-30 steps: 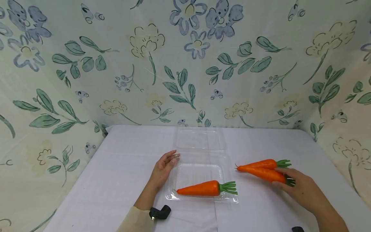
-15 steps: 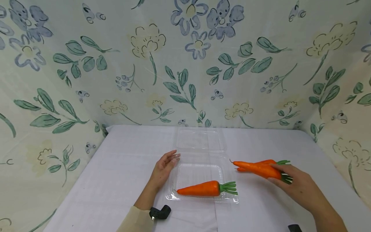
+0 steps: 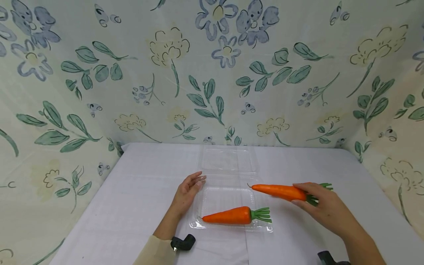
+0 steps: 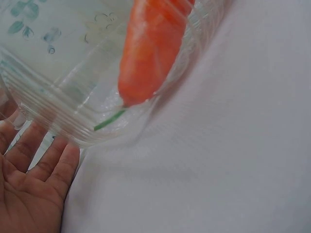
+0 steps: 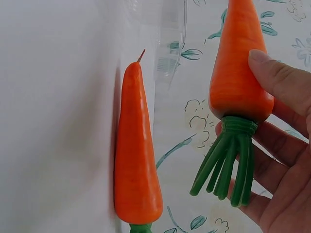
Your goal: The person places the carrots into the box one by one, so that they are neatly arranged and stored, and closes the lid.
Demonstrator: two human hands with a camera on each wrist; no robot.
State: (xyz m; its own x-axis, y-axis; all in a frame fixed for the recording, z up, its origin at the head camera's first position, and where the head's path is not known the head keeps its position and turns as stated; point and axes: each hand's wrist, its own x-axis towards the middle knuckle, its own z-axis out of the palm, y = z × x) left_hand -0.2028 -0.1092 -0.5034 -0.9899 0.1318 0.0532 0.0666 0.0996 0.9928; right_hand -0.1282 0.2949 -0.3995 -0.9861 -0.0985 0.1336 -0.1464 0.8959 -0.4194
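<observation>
My right hand [image 3: 322,204] grips a carrot [image 5: 242,73] near its thick green-topped end, thumb on one side and fingers on the other. The carrot's tip points left, over the right edge of a clear plastic container [image 3: 228,197]. A second carrot [image 5: 138,160] lies on the table behind the held one and is mostly hidden in the head view. Inside the container a third carrot [image 3: 228,215] lies along the near side, its green top over the right rim. My left hand [image 3: 186,193] rests at the container's left side, fingers extended against its wall [image 4: 43,111].
The container's clear lid [image 3: 228,160] lies folded back behind it. A white cloth covers the table [image 3: 145,206]. Floral fabric [image 3: 212,73] hangs behind and at both sides. A black wrist mount [image 3: 183,242] sits on the left forearm.
My right hand has lifted the carrot off the one beside it and carried it left towards the container. The left hand and the carrot in the container have stayed put.
</observation>
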